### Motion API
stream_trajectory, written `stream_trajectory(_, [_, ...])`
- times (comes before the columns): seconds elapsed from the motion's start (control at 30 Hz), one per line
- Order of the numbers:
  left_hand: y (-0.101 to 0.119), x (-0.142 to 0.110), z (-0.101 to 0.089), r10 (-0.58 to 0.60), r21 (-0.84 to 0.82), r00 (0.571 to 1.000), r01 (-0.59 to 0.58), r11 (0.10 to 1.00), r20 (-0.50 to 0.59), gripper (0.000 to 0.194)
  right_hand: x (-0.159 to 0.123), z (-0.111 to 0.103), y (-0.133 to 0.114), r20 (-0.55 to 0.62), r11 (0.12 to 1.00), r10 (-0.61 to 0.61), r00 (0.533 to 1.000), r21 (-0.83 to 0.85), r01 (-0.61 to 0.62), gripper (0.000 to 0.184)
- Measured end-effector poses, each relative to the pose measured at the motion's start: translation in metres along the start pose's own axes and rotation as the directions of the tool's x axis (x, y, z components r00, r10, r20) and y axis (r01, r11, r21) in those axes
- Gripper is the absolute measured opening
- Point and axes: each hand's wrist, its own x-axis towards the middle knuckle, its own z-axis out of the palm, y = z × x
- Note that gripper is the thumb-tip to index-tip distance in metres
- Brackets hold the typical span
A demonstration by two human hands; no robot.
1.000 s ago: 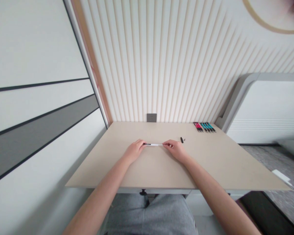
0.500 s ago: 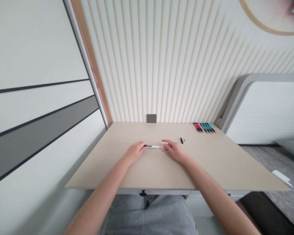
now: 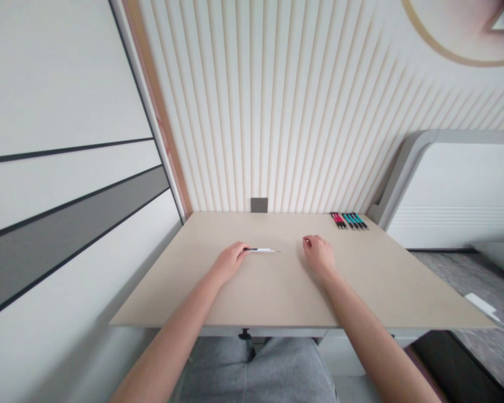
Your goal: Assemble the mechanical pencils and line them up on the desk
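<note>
On the left of the desk's middle, my left hand (image 3: 231, 259) is closed round the black end of a white-and-black pen (image 3: 260, 250). The pen points to the right, and a thin refill with its tip bare sticks out of its open front end. My right hand (image 3: 319, 254) rests apart from the pen, further right, with its fingers curled together. It covers the spot where a small black pen part and a tiny piece lay; neither shows now, and what the fingers hold is hidden.
Red-and-black pens (image 3: 338, 220) and teal-and-black pens (image 3: 355, 221) lie in a row at the beige desk's (image 3: 269, 302) back right. A dark socket (image 3: 259, 205) is on the ribbed wall behind. A white cabinet (image 3: 67, 224) stands at the left.
My right hand has moved right, away from the pen's tip, and its fingers have curled in over the small black part. My left hand still holds the pen in nearly the same place.
</note>
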Motion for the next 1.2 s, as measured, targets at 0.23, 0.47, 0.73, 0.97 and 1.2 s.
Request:
stream_trajectory(0.23, [0.002, 0.001, -0.001, -0.002, 0.012, 1.000, 0.002, 1.000, -0.003, 0.018, 0.000, 0.001, 0.007, 0.070, 0.968, 0.139, 0.988, -0.218, -0.121, 0.030])
stream_trajectory(0.47, [0.002, -0.001, -0.002, -0.007, 0.005, 1.000, 0.007, 1.000, 0.003, 0.018, 0.002, 0.001, 0.009, 0.110, 0.953, 0.226, 0.968, -0.232, -0.196, 0.030])
stream_trajectory(0.73, [-0.001, -0.001, -0.001, -0.008, 0.004, 1.000, 0.008, 1.000, -0.008, 0.017, 0.001, 0.001, 0.012, 0.062, 0.952, 0.231, 0.971, -0.219, -0.212, 0.030])
stream_trajectory(0.97, [-0.002, -0.001, -0.001, -0.006, -0.009, 1.000, 0.006, 1.000, -0.008, 0.019, 0.001, 0.001, 0.013, 0.060, 0.952, 0.258, 0.964, -0.185, -0.243, 0.029])
stream_trajectory(1.2, [-0.004, -0.001, 0.000, -0.019, -0.002, 1.000, 0.019, 1.000, -0.011, 0.018, 0.001, 0.000, 0.015, 0.077, 0.955, 0.259, 0.963, -0.166, -0.244, 0.028])
